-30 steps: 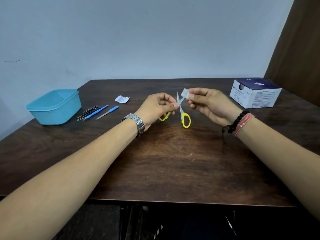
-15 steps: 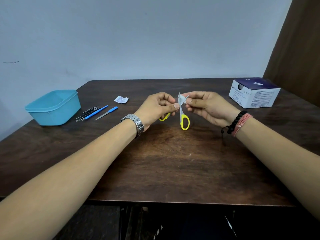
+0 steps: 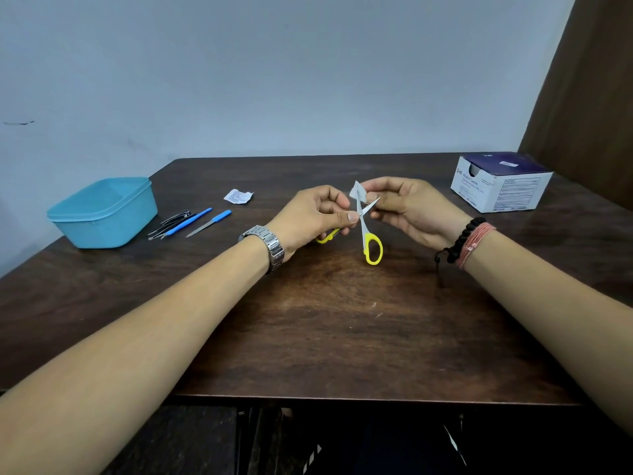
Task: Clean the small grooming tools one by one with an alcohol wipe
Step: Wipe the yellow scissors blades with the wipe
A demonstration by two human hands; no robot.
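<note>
Yellow scissors (image 3: 364, 231) sit pinched open in the left hand (image 3: 313, 217) while the right hand (image 3: 407, 209) pinches the wipe (image 3: 356, 190) on a blade, so next it should rub the other blade.

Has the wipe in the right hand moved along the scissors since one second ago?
Yes. The wipe has slid left, away from the white box, onto the other blade of the scissors.

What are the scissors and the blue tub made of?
The scissors look like shiny grey metal blades with glossy yellow plastic handles. The tub seems to be smooth light-blue plastic, one even colour with rounded corners and a moulded rim.
</note>
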